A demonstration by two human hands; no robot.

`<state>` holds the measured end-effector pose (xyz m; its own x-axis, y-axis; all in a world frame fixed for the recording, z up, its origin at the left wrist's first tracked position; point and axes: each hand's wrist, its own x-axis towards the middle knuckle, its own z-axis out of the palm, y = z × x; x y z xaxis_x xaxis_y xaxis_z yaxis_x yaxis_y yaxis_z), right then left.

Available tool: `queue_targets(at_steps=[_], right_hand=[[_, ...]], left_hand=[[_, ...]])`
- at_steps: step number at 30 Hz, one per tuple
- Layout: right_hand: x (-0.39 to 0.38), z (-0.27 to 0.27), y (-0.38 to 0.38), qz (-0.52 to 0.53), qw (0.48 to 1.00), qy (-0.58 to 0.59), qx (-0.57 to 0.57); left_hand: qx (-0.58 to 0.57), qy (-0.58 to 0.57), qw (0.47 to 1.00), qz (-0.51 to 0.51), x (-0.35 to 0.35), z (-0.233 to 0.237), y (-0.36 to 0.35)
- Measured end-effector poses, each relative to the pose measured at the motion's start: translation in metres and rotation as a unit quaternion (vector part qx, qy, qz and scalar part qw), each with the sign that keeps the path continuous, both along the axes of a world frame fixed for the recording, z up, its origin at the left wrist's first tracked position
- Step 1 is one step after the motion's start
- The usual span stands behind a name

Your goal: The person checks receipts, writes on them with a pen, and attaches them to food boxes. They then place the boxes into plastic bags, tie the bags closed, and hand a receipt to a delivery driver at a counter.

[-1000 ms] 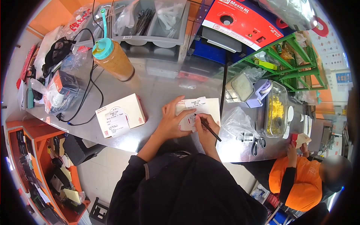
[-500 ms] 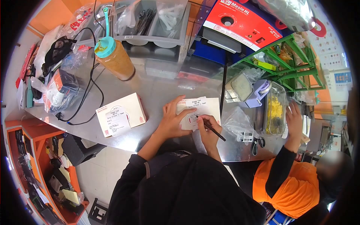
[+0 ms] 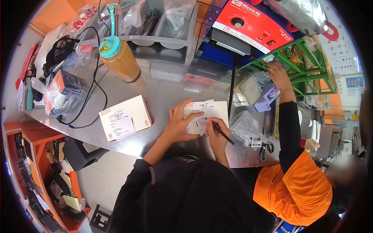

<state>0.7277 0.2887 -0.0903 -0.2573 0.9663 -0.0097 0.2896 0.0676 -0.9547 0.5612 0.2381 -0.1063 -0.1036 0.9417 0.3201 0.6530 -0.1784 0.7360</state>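
A white box (image 3: 220, 110) with a printed paper label (image 3: 204, 108) lies on the steel table in front of me. My left hand (image 3: 180, 125) holds the box by its left side, thumb over the label. In my right hand (image 3: 216, 134) is a black pen (image 3: 224, 136), its tip at the label. Left of my hands, a second white box (image 3: 140, 110) carries a similar label (image 3: 122, 126).
Behind stand a sauce bottle (image 3: 122, 60), a grey cutlery bin (image 3: 157, 35) and a red and blue machine (image 3: 248, 27). Scissors (image 3: 266, 150) and a plastic bag (image 3: 246, 126) lie right. A co-worker in orange (image 3: 299, 190) reaches to a green rack (image 3: 311, 75).
The co-worker's arm has moved from beside the food container up to the green rack. My right hand and pen have shifted very slightly; my left hand still holds the box.
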Motion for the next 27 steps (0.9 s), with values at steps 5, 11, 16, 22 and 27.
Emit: queue_targets(at_steps=[5, 11, 16, 22, 27], right_hand=[[0.010, 0.005, 0.001, -0.010, 0.992, 0.111, -0.068], [0.017, 0.010, 0.007, 0.038, 0.998, 0.048, -0.025], [0.020, 0.000, 0.014, 0.084, 0.996, -0.026, 0.008], [0.016, 0.004, 0.014, 0.094, 0.995, -0.033, 0.029], [0.013, 0.003, 0.013, 0.057, 0.995, -0.051, 0.061]], left_hand=[[0.001, 0.000, 1.000, 0.000, -0.001, 0.001, 0.000], [0.004, -0.005, 1.000, -0.002, 0.000, 0.001, 0.000], [0.001, -0.005, 1.000, -0.002, 0.000, 0.001, 0.000], [0.003, -0.005, 1.000, -0.002, 0.001, 0.002, 0.000], [0.005, -0.006, 1.000, -0.002, 0.000, 0.001, 0.001]])
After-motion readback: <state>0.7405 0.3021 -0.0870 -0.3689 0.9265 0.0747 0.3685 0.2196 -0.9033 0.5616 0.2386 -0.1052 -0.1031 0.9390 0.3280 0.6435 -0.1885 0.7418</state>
